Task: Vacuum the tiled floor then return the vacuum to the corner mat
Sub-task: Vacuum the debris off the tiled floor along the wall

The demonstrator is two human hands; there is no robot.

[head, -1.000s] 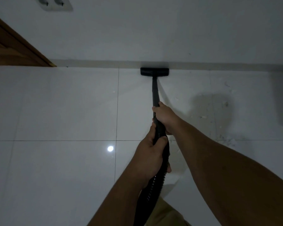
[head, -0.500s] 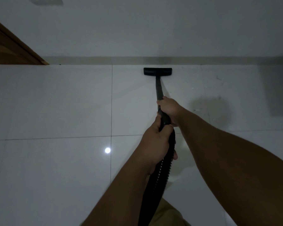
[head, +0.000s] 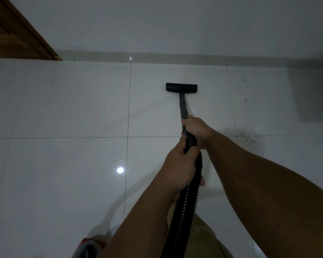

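A black vacuum floor head (head: 181, 88) lies flat on the glossy white tiled floor (head: 63, 101), a short way out from the wall's skirting. Its black wand (head: 183, 107) runs back to my hands. My right hand (head: 197, 128) grips the wand higher up, and my left hand (head: 181, 169) grips it just behind, where the ribbed black hose (head: 185, 211) begins. The hose drops toward my body. A red and grey part of the vacuum body (head: 88, 247) shows at the bottom edge, mostly cut off.
A white wall (head: 175, 25) with a grey skirting strip (head: 194, 57) closes the far side. A brown wooden door frame (head: 17, 34) stands at the upper left. Specks of dirt (head: 247, 137) lie on the tiles at the right, near a dark shadow (head: 313, 95).
The floor head has been pulled back from the skirting toward me, and both hands came back with the wand. The wall sockets have left the view and the vacuum body has come in at the bottom.
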